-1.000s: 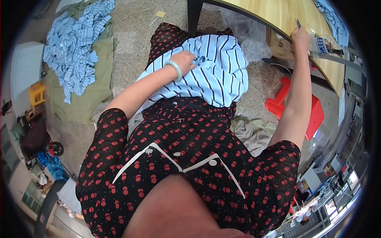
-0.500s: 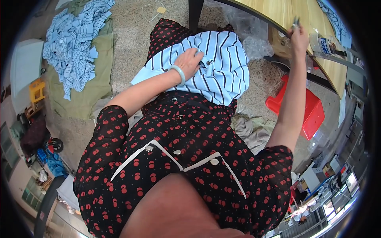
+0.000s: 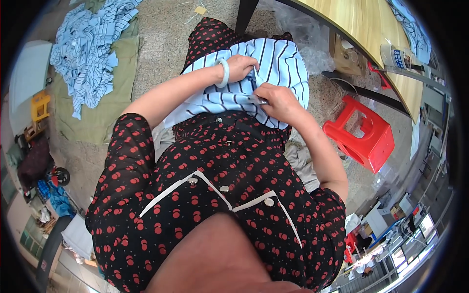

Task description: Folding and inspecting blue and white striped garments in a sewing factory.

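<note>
A light-blue garment with dark stripes (image 3: 286,63), apparently a shirt, is spread over my lap. Closed on a raised fold near its middle is my left hand (image 3: 239,67), with a pale bangle (image 3: 223,73) at the wrist. Just below and to the right, my right hand (image 3: 278,101) is against the same cloth. It grips a small metal tool, seemingly thread snips (image 3: 256,99), whose end points left across the stripes. The fingers of my right hand also sit close to the raised fold; whether they pinch it I cannot tell.
On the left, a pile of similar striped garments (image 3: 85,53) lies on a green cloth (image 3: 73,124). A wooden-topped table (image 3: 356,24) stands at the upper right, bearing a plastic tub (image 3: 395,57). Beside me on the floor is a red plastic stool (image 3: 364,134); clear plastic sheeting (image 3: 308,39) lies beyond.
My right hand has come from the table edge down to the striped garment, carrying the snips. My left hand has shifted slightly right and now pinches up a fold.
</note>
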{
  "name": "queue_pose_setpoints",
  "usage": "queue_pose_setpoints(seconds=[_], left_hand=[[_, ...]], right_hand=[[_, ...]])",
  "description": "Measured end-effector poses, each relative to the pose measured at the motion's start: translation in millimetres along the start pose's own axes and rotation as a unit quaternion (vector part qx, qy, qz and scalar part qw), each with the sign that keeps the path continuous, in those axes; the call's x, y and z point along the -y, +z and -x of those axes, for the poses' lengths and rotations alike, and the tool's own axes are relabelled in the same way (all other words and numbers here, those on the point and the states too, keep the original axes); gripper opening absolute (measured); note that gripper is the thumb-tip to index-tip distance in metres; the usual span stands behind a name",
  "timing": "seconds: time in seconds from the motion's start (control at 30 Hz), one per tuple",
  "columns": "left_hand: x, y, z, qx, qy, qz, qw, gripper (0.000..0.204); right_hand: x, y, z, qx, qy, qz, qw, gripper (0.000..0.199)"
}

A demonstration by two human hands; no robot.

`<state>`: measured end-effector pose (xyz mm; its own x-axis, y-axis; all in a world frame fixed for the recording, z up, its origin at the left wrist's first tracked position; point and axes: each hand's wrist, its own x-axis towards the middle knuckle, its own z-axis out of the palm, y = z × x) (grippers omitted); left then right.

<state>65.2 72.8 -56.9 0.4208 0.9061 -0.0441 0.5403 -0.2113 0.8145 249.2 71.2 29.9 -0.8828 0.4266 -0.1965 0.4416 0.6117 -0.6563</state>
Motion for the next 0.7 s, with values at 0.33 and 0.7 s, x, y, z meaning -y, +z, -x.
queue_pose_setpoints(seconds=[0.33, 0.7], left_hand=[[-35.0, -55.8, 33.4, 0.233, -0.119, 0.213, 0.941, 0.026], [-45.0, -59.5, 24.5, 0.058, -0.239, 0.313, 0.917, 0.019]], right_hand=[[-10.3, -38.5, 18.4, -0.117, 0.074, 0.091, 0.986, 0.022], [17.0, -39.0, 22.9, -0.248, 0.208, -0.021, 0.946, 0.033]])
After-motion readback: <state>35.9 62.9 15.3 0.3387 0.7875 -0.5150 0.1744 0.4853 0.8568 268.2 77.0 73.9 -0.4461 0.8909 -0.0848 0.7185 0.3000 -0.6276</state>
